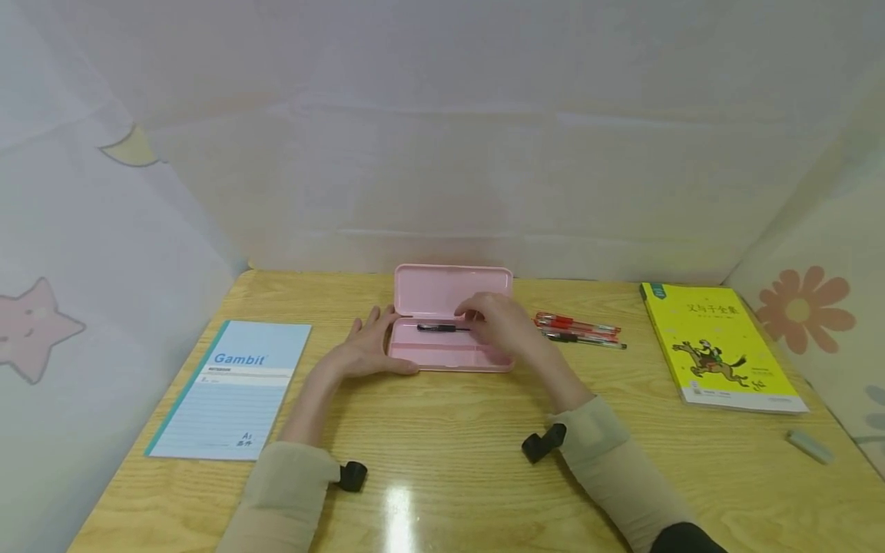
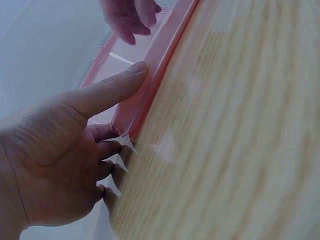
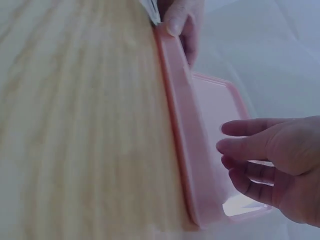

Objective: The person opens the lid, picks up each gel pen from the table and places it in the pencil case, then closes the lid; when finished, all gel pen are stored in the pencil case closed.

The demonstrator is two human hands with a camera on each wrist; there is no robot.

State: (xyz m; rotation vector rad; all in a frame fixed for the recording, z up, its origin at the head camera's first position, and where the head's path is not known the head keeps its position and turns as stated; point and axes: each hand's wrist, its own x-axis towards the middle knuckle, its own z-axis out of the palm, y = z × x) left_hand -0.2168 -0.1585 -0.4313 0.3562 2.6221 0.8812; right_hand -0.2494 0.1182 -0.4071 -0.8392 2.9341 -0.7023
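Observation:
A pink pencil case (image 1: 452,359) lies on the table with its lid (image 1: 442,288) raised at the back. Inside, along the far side, is a black pen (image 1: 437,328); its right end is hidden near my right hand. My left hand (image 1: 366,349) holds the case at its left end, thumb along the front rim. In the left wrist view that thumb (image 2: 112,90) crosses the near edge. Over the right half of the case hovers my right hand (image 1: 501,322). Its loosely bent fingers (image 3: 245,147) have nothing between them in the right wrist view.
Several red and black pens (image 1: 581,330) lie to the right of the case. A light blue notebook (image 1: 231,392) is at the left. At the right sit a yellow book (image 1: 719,346) and a small grey eraser-like block (image 1: 810,446). A white curtain stands behind the table.

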